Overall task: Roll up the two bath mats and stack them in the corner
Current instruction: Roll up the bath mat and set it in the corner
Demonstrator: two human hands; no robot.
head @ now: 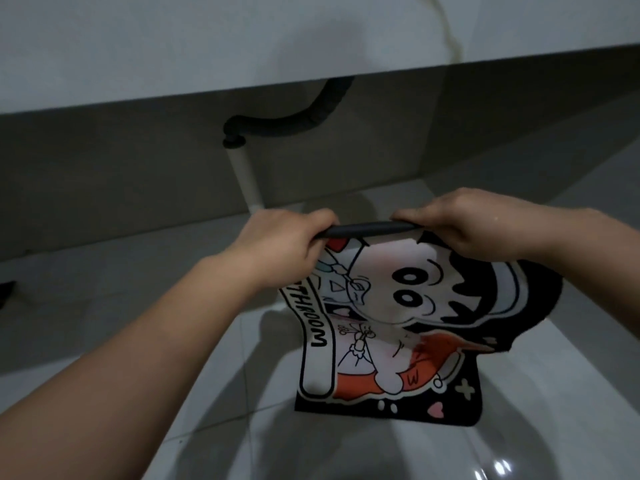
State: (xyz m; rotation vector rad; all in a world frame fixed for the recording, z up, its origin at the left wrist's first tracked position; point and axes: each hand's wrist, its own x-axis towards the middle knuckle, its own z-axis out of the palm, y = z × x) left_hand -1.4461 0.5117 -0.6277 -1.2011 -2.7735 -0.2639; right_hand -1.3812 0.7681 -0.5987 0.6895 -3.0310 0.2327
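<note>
We see one bath mat [391, 327] in this view, and we cannot find a second one here. It lies on the light tiled floor [121, 306], below a white counter [242, 46], with its near part flat and its far edge lifted up. The mat has a black border and a cartoon picture of a child with two big round eyes, some orange shapes, and a white band with letters along its left side. Two bare hands hold the far edge. The left hand [277, 237] grips the left end of this edge and the right hand [460, 220] grips the right end, both with the fingers [408, 214] curled over and clamped on the mat. Between the two hands the edge is already turned over into one thin dark roll [367, 229], which shows the grey underside. The hands are near to each other, with only this short roll between them. Behind the hands, under the counter, we count one dark bent drain hose [294, 124], and it joins one white pipe [246, 178] that goes down to the floor.
</note>
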